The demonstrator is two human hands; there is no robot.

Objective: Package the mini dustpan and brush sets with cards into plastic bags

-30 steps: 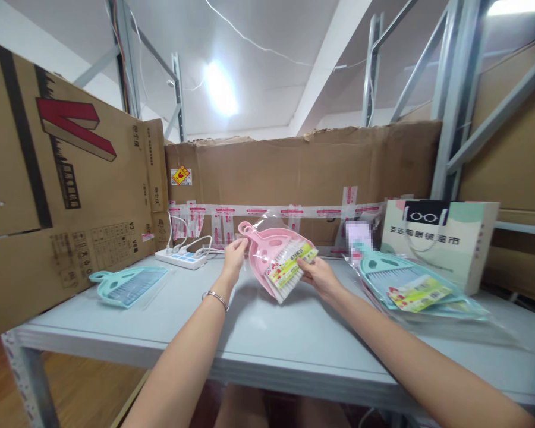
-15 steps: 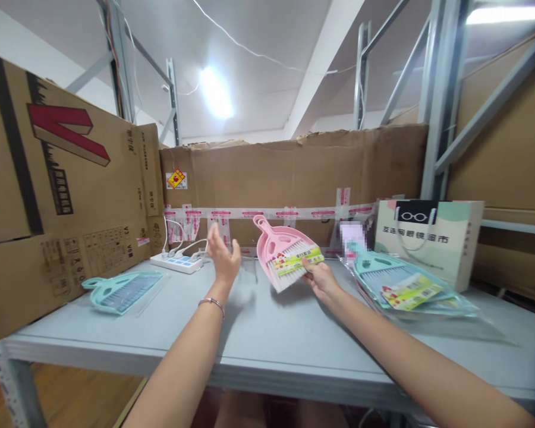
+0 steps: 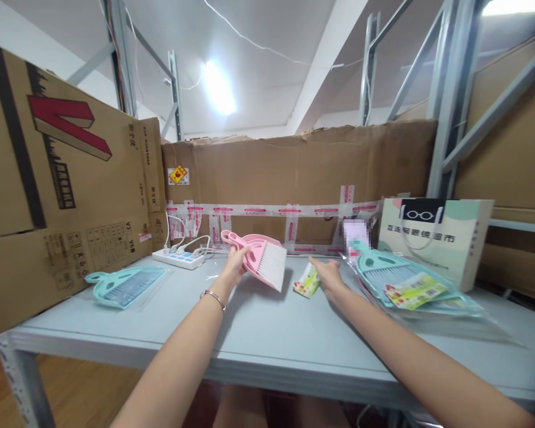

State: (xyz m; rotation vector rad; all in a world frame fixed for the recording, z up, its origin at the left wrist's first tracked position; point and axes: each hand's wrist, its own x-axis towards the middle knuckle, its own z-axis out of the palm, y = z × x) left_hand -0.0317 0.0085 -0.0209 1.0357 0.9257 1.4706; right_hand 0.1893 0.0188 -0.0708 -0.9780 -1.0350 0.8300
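My left hand (image 3: 235,265) grips a pink dustpan-and-brush set (image 3: 259,257) by its handle end, just above the grey table (image 3: 267,333), bristles pointing right. My right hand (image 3: 327,274) pinches a small green and yellow paper label (image 3: 307,282) a little to the right of the pink set, low over the table. A silver bangle sits on my left wrist.
A teal dustpan set (image 3: 125,284) lies at the table's left. Bagged teal sets with labels (image 3: 405,284) are piled at the right, before a paper bag printed with glasses (image 3: 437,238). A white power strip (image 3: 182,258) sits at the back left. Cardboard boxes (image 3: 294,178) wall the back and left.
The pink set passed from my right hand into my left and moved left and down. Its label came off and is now in my right hand, apart from the set.
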